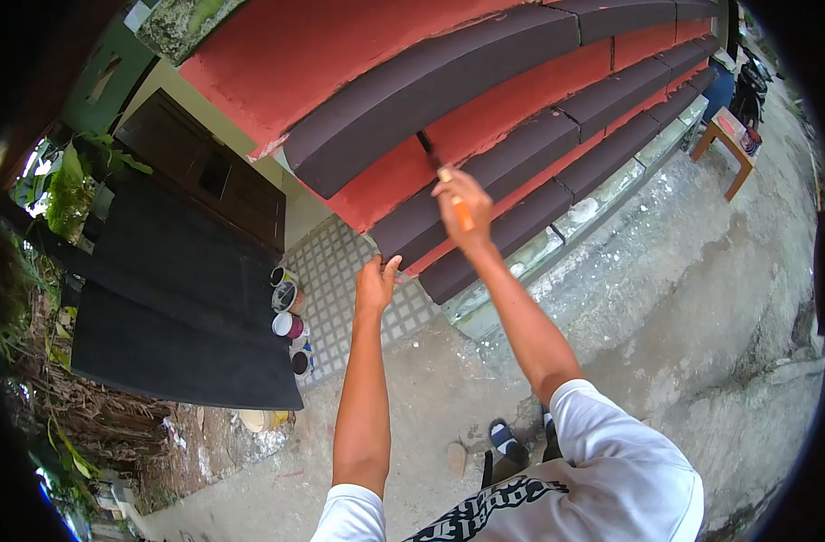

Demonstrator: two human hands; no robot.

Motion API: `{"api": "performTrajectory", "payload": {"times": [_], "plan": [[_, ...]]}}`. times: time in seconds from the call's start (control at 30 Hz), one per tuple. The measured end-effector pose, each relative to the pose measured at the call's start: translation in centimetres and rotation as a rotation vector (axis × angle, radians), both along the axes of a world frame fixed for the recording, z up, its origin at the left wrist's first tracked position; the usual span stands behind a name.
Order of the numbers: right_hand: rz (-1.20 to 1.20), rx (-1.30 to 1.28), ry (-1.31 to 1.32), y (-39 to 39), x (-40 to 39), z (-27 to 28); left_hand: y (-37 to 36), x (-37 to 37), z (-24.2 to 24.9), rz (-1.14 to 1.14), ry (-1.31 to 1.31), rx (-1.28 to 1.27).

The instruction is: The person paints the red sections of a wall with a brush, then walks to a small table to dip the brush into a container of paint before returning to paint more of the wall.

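My right hand (466, 212) is closed around a paintbrush (463, 213) with an orange handle. Its dark bristle end points up toward the red riser (485, 113), by a dark vertical line between two dark ledges. Below that, the dark purple-brown middle ledge (485, 185) runs up to the right. At this ledge's left end, my left hand (375, 285) grips the corner, thumb and fingers against the edge; some of its fingers are hidden. Another dark ledge (498, 237) lies lower, above an unpainted, paint-spotted base (602, 206).
Several paint pots (289, 325) stand on the patterned tiles (340, 275) to the left, beside a dark sheet (178, 298). A small wooden table (727, 135) and a motorbike (754, 86) are at the far right. Concrete ground (647, 298) lies below.
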State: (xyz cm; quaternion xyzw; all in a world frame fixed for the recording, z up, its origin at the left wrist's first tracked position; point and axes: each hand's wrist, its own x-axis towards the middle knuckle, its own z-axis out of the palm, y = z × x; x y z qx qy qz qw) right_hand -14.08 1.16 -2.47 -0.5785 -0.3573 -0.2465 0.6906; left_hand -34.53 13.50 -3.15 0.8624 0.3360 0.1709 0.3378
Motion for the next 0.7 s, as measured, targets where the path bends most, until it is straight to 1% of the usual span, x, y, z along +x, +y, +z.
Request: {"api": "performTrajectory", "payload": {"times": [0.03, 0.1, 0.17, 0.23, 0.27, 0.3, 0.37, 0.4, 0.47, 0.5, 0.57, 0.63, 0.7], "plan": [[0.013, -0.016, -0.049, 0.9, -1.5, 0.0, 0.0, 0.0, 0.1, 0.006, 0.005, -0.002], [0.14, -0.001, -0.079, 1.9, -5.0, 0.3, 0.0, 0.0, -0.1, 0.002, 0.021, -0.016], [0.303, 0.007, -0.019, 1.3, -6.9, 0.6, 0.9, -0.1, -0.6, -0.018, 0.034, -0.033], [0.336, 0.009, 0.051, -0.8, -8.3, 1.2, 2.6, 0.2, -1.4, -0.053, 0.022, -0.126], [0.354, 0.023, 0.109, -2.6, -9.1, 1.6, 3.2, 0.4, -2.0, -0.074, 0.018, -0.179], [0.372, 0.034, 0.169, -4.4, -9.8, 1.6, 3.0, 0.8, -1.4, -0.001, -0.009, -0.299], [0.33, 0.041, 0.247, -8.4, -11.0, 0.0, 1.8, 1.4, -0.1, 0.151, -0.051, -0.547], [0.322, 0.046, 0.29, -11.0, -11.8, -0.3, 1.4, 1.8, -0.9, 0.151, -0.023, -0.55], [0.337, 0.033, 0.429, -16.6, -13.7, -1.4, 0.4, 2.6, -1.9, 0.193, -0.207, -0.718], [0.328, -0.013, 0.489, -19.3, -14.4, -3.0, -0.1, 2.7, -2.5, 0.218, -0.294, -0.805], [0.308, -0.067, 0.62, -24.8, -15.5, -5.0, 0.1, 2.6, -3.8, 0.219, -0.34, -0.937], [0.286, -0.065, 0.758, -29.3, -16.4, -5.0, 0.6, 2.6, -4.7, 0.176, -0.344, -1.048], [0.273, -0.055, 0.798, -32.8, -16.8, -3.8, -0.2, 2.9, -5.2, 0.251, -0.393, -1.045]]}}
